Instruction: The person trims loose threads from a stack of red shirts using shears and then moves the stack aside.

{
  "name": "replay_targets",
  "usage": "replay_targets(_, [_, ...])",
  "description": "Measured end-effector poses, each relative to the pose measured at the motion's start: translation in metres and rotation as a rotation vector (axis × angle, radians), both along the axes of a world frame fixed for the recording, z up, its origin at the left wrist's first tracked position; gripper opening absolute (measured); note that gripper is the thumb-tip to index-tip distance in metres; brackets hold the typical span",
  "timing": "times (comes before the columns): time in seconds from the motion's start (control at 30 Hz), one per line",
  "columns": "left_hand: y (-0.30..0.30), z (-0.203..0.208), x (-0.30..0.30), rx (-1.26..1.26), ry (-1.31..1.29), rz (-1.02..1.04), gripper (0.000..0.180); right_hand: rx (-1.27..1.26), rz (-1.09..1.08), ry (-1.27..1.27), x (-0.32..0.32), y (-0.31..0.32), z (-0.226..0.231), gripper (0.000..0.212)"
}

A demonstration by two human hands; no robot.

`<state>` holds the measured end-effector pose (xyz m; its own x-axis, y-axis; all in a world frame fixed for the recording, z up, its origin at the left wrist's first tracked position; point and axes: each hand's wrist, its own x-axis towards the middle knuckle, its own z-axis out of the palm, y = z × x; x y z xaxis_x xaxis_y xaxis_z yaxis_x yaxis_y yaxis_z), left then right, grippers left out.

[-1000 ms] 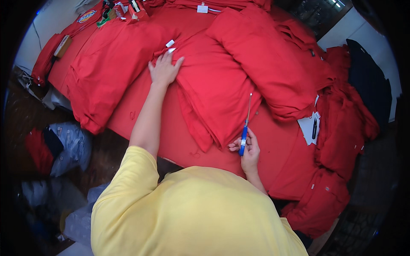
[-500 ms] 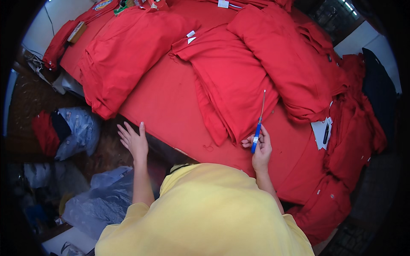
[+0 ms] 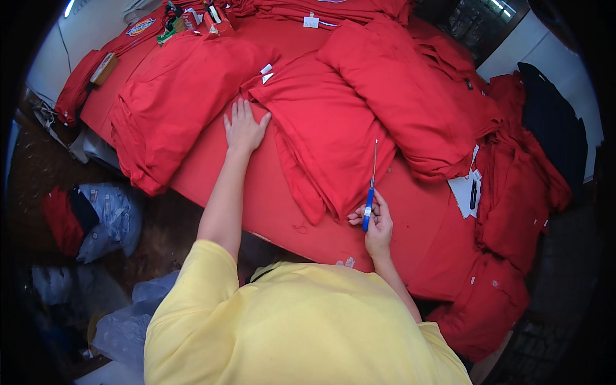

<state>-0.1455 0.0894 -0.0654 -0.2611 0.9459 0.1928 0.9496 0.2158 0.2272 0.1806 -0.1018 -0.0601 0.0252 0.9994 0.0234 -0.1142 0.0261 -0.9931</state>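
Observation:
My left hand reaches forward with its fingers stretched out, over the red tabletop between two piles of red garments. Its fingertips are at the top corner of the middle red garment, close to two small white labels. My right hand is closed around a slim tool with a blue handle and a long, thin metal shaft pointing away from me. That shaft passes over the lower right part of the middle garment. Another red garment pile lies left of my left hand.
A bulky red garment lies to the right, near white paper with a black pen-like item. More red clothes hang over the right edge. Small items and a brown block sit far left. Plastic bags stand on the floor.
My left hand has moved forward and right, from beyond the table's near edge to the middle garment's corner. My right hand keeps hold of the blue-handled tool. The view has shifted slightly.

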Motion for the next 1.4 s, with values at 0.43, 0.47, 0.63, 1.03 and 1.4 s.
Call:
replay_targets(0.43, [-0.225,0.01,0.059,0.159,-0.102,-0.08,0.072,-0.028,0.096,0.068,0.004,0.006,0.006,0.047])
replay_targets(0.47, [-0.224,0.019,0.08,0.166,-0.313,-0.255,0.072,-0.028,0.112,0.055,0.003,0.007,0.009,0.047])
replay_targets(0.63, [-0.257,0.009,0.126,-0.039,-0.07,-0.499,0.072,-0.003,0.166,0.009,0.008,0.006,0.003,0.048])
replay_targets(1.03, [-0.272,0.014,0.087,0.25,-0.44,-0.011,0.036,0.469,-0.217,-0.666,0.106,0.031,0.018,0.046])
replay_targets(1.4, [-0.204,0.023,0.19,0.269,-0.436,-0.307,0.03,0.367,0.068,-0.573,0.085,-0.022,-0.012,0.052])
